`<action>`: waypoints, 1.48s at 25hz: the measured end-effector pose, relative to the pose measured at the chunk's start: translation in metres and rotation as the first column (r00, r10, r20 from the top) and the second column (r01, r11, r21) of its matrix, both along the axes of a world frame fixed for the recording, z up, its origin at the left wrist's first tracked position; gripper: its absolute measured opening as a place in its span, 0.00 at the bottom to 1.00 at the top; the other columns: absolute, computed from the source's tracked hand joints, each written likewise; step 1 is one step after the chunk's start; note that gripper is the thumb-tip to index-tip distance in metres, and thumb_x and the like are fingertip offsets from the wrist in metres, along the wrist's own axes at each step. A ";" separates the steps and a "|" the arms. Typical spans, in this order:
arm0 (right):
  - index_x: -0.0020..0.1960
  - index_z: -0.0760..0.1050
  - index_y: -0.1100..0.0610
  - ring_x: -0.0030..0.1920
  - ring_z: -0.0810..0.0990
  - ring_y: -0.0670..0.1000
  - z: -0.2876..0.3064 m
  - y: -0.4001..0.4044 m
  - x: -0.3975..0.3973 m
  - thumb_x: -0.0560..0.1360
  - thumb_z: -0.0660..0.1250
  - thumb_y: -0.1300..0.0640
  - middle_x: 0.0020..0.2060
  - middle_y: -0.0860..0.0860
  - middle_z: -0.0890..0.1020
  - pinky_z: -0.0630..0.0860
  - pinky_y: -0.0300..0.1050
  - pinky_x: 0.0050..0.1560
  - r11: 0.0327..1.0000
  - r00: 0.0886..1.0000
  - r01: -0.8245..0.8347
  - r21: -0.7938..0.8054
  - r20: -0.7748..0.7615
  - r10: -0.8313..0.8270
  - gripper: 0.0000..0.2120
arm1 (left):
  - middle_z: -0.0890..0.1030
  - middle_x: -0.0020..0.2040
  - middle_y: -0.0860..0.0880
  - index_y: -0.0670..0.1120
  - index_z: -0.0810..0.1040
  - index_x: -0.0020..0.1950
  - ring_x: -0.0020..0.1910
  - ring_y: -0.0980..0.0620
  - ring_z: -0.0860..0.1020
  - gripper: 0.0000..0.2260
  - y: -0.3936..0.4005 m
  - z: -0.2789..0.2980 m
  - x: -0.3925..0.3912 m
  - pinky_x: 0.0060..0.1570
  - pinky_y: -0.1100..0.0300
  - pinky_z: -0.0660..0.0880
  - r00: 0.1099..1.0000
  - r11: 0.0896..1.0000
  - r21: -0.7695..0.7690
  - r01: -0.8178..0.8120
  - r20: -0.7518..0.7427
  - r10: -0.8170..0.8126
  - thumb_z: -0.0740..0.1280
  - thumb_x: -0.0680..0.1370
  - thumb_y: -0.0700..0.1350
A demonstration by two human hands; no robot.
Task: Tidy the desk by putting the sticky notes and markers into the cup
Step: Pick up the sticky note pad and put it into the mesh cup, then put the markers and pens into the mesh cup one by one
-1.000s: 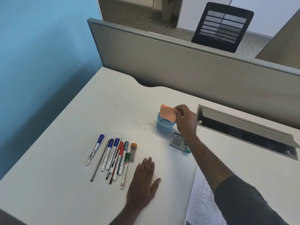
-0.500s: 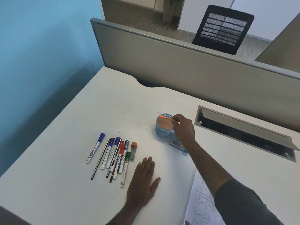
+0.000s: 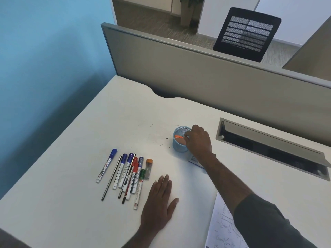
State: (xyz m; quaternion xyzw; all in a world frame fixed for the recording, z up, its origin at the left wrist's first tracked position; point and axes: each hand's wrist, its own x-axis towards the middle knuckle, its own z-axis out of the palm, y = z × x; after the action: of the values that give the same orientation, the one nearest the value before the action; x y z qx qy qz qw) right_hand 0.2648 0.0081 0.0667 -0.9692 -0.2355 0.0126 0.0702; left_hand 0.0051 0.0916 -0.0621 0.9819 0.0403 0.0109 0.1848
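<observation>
A light blue mesh cup point(image 3: 177, 146) stands on the white desk point(image 3: 71, 176). Orange sticky notes point(image 3: 179, 139) sit down inside it. My right hand point(image 3: 198, 140) is at the cup's right rim, fingertips pinched on the notes' edge. Several markers and pens point(image 3: 127, 173) lie side by side at the front left, blue, red and green caps pointing away. My left hand point(image 3: 159, 203) rests flat on the desk just right of them, fingers spread, holding nothing.
A small white and blue card point(image 3: 195, 161) lies under my right wrist. A printed sheet point(image 3: 222, 224) lies at the front right. A cable tray with a raised lid point(image 3: 268, 147) is sunk in the desk at right. A grey partition point(image 3: 197, 74) runs behind.
My right hand has lowered the orange sticky notes from above the cup's rim down into the cup. The left hand has stayed flat on the desk.
</observation>
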 end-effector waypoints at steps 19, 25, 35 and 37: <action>0.59 0.79 0.52 0.50 0.80 0.51 0.000 0.053 -0.081 0.77 0.67 0.50 0.48 0.49 0.81 0.74 0.45 0.46 0.913 0.971 -0.002 0.408 -0.216 0.099 0.12 | 0.66 0.78 0.49 0.46 0.72 0.74 0.78 0.50 0.63 0.23 0.002 0.008 0.002 0.75 0.52 0.65 0.985 0.992 -0.121 -0.035 0.164 0.054 0.65 0.81 0.54; 0.68 0.72 0.50 0.62 0.75 0.53 -0.038 0.080 -0.118 0.78 0.63 0.47 0.60 0.51 0.77 0.72 0.47 0.60 0.950 0.845 0.162 0.266 -0.535 0.006 0.19 | 0.83 0.56 0.50 0.47 0.80 0.62 0.57 0.53 0.79 0.12 0.024 0.035 0.006 0.59 0.59 0.77 0.934 0.954 -0.276 -0.118 0.295 0.201 0.70 0.78 0.45; 0.63 0.77 0.52 0.58 0.78 0.54 -0.049 0.084 -0.122 0.77 0.64 0.52 0.57 0.53 0.80 0.72 0.43 0.55 0.916 0.830 0.274 0.293 -0.553 -0.072 0.15 | 0.86 0.48 0.50 0.45 0.84 0.51 0.48 0.52 0.83 0.07 0.047 0.050 0.007 0.51 0.53 0.82 0.888 0.908 -0.308 -0.284 0.272 0.370 0.75 0.74 0.41; 0.64 0.77 0.50 0.57 0.78 0.51 -0.043 0.074 -0.122 0.77 0.65 0.52 0.57 0.51 0.80 0.71 0.40 0.53 0.891 0.836 0.298 0.343 -0.544 -0.070 0.16 | 0.85 0.49 0.49 0.45 0.83 0.52 0.49 0.51 0.82 0.08 0.048 0.055 0.014 0.51 0.54 0.82 0.862 0.869 -0.359 -0.342 0.248 0.442 0.75 0.74 0.42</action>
State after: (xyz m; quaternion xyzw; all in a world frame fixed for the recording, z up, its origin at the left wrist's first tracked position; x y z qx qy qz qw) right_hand 0.1431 0.0824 0.0240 -0.9108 -0.1084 0.2153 0.3352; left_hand 0.0190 0.1398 -0.0067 0.8971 0.2119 0.2023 0.3306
